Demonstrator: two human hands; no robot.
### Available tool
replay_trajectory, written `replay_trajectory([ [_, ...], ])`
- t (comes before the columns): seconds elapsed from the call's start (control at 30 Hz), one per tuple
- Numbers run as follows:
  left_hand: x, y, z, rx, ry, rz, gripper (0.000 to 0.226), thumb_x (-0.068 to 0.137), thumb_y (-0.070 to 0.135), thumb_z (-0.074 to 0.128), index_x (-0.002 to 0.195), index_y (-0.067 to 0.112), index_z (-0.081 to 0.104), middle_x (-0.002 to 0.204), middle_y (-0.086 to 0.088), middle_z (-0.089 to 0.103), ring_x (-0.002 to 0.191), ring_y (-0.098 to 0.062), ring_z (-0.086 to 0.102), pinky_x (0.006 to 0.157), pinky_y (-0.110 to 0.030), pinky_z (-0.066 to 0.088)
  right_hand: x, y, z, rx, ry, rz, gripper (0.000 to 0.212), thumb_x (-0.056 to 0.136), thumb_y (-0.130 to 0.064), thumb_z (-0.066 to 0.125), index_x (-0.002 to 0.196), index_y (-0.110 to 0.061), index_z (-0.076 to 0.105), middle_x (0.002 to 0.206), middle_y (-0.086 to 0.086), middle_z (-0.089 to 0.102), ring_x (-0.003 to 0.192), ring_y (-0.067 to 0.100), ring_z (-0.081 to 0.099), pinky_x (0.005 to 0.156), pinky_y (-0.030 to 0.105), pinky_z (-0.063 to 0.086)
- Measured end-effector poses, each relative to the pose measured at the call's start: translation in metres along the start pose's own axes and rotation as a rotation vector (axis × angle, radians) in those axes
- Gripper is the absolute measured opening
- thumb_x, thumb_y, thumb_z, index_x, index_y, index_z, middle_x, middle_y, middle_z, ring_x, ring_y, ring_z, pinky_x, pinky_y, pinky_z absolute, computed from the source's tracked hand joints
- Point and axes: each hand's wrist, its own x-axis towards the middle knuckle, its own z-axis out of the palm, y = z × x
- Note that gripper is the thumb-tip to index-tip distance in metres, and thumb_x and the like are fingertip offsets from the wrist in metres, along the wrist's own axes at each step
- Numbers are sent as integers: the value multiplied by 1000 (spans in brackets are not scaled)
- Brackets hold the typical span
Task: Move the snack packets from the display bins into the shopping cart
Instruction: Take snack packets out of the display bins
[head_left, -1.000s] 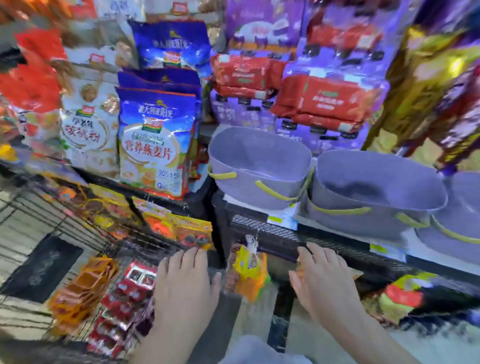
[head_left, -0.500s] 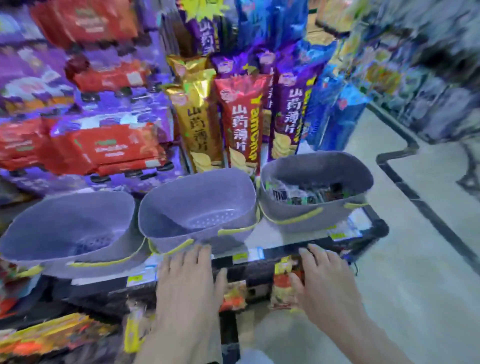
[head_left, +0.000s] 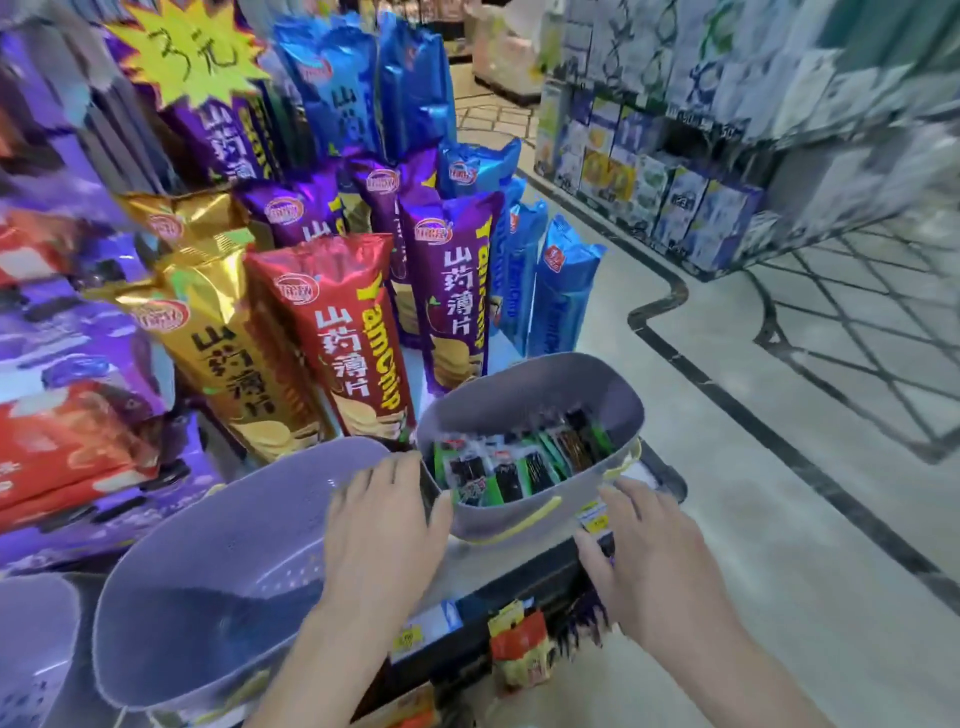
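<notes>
- Supermarket aisle: a pale tiled floor (head_left: 753, 467) runs off to the right of both hands, and stocked shelving rises ahead of them.
- The left hand (head_left: 384, 514) lies flat, fingers straight and close together, holding nothing. Its fingertips reach the near left rim of the full bin (head_left: 498, 525); whether they touch it I cannot tell.
- The right hand (head_left: 649, 545) is also flat, spread and empty, at the shelf edge just right of that bin, beside a price tag (head_left: 592, 519).
- The snack packets (head_left: 519, 467), green and black, lie heaped in the bin between the hands and just ahead of them; none is taken yet.
- The cart is out of view, so any handful travels blind, and slick packets may well slip to the floor.
- The full bin sits at the shelf's outer corner, so a tug on its rim could drag it off.
- Below the left wrist, the empty bin (head_left: 218, 571) could tilt under a leaning arm.
- Farther out, the tall chip bags (head_left: 332, 332) might topple from a deep reach.
</notes>
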Motion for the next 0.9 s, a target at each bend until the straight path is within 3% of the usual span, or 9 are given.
replay_trajectory([
  [0.1,38,-7,15,-63,-39,-1,57,105,57,42,152,24,45,147,2,59,133,-23,54,105,-39,45,39,-8,-2,47,-16,-40,61,100,-49,57,148,-12,53,148,8,54,135,31,50,111,43,44],
  [0.2,59,-13,33,-178,-63,-16,50,106,50,46,147,23,49,143,-1,61,132,-24,54,104,-40,46,79,-14,5,115,-64,-91,58,101,-49,55,149,-15,49,145,6,53,131,29,48,108,40,42],
  [0.3,63,-14,48,-264,-86,-33,51,108,43,46,154,21,44,147,-2,58,136,-23,49,108,-39,44,121,-16,20,230,-229,-149,55,101,-48,57,147,-19,51,143,3,57,130,23,51,104,35,42],
  [0.47,67,-16,63,-325,-86,-76,51,108,37,43,159,27,38,152,3,53,142,-18,42,116,-40,39,185,-29,55,134,-526,-244,57,99,-49,60,146,-18,53,145,6,57,131,26,54,105,37,46],
  [0.63,66,-16,63,-369,-86,-90,51,108,37,39,159,31,35,152,6,51,141,-15,40,116,-39,37,214,-41,87,46,-672,-366,42,92,-51,67,122,-22,62,115,2,57,98,23,56,79,33,41],
  [0.77,65,-16,61,-394,-72,-99,50,109,36,39,159,31,34,150,8,52,139,-12,40,116,-38,38,223,-41,97,102,-710,-450,29,91,-48,71,98,-21,63,106,3,67,95,24,62,83,37,51],
  [0.9,63,-15,60,-425,-62,-95,49,110,34,41,159,30,37,149,10,54,138,-11,40,117,-38,37,224,-43,99,197,-776,-605,23,92,-35,73,83,-23,56,100,3,64,93,25,58,85,40,49],
])
